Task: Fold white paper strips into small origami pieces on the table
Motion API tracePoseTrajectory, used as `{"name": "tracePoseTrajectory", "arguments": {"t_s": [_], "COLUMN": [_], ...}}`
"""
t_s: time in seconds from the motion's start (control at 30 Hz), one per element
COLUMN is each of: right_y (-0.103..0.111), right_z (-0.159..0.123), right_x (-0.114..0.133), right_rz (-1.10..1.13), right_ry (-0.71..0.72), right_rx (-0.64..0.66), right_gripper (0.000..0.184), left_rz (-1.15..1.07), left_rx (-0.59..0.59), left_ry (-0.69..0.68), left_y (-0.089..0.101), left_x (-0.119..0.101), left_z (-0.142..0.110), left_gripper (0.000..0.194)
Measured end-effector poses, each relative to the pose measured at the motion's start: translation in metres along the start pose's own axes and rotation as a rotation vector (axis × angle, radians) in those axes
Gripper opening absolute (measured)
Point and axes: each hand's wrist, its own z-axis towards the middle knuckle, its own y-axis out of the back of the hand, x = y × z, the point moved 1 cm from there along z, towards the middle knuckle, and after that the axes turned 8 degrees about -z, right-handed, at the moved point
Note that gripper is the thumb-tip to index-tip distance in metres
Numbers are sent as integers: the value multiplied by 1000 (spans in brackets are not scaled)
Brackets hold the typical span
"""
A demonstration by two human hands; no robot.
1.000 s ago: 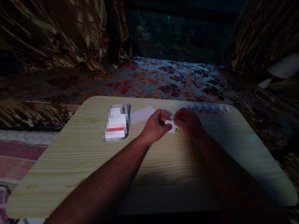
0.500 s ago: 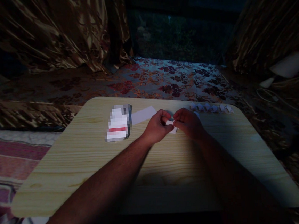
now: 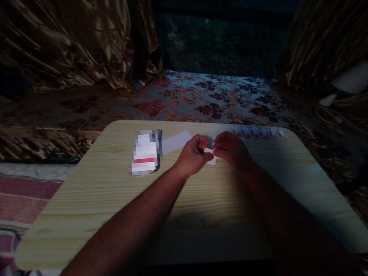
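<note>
A small piece of white paper [image 3: 211, 159] is held between my two hands over the far half of the wooden table [image 3: 138, 202]. My left hand [image 3: 193, 155] pinches its left side, thumb on top. At its right side, my right hand [image 3: 232, 151] grips the paper with thumb and fingers closed; part of the paper is hidden behind the fingers. Beyond the left hand lies a flat white paper strip [image 3: 176, 141]. Several small folded paper pieces [image 3: 259, 132] stand in a row along the far right edge of the table.
Left of the strip lies a blurred-out white item with a red band [image 3: 145, 154]. A patterned cloth-covered ledge [image 3: 212, 92] runs behind the table, below brown curtains [image 3: 98, 38]. A white lamp [image 3: 357, 77] with a cord is at the right. Striped bedding [image 3: 11, 196] lies at the left.
Both hands stay almost in place, still closed on the small paper. Slightly more of the paper shows between the fingers; the view has shifted a little.
</note>
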Motion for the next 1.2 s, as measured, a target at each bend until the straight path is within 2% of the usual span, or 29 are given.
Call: {"name": "tracePoseTrajectory", "arguments": {"t_s": [0.3, 0.47, 0.57, 0.77, 0.97, 1.2], "right_y": [1, 3, 5, 4, 4, 3], "right_z": [1, 5, 8, 7, 6, 5], "right_x": [-5, -6, -7, -8, -10, -8], "right_rz": [-32, 5, 54, 71, -17, -147], "right_ry": [34, 34, 23, -25, -50, -56], "right_rx": [5, -119, -182, -108, -80, -105], "right_gripper": [27, 22, 22, 27, 11, 6], "left_rz": [31, 67, 96, 123, 137, 133], "left_rx": [-1, -7, -50, -146, -135, -98], "left_ry": [-13, -30, -44, -74, -125, -129], "left_y": [1, 0, 0, 3, 4, 2], "left_x": [-1, -1, -1, -1, 0, 0], "left_z": [-1, -1, 0, 2, 2, 1], "left_gripper": [41, 48, 45, 31, 28, 30]}}
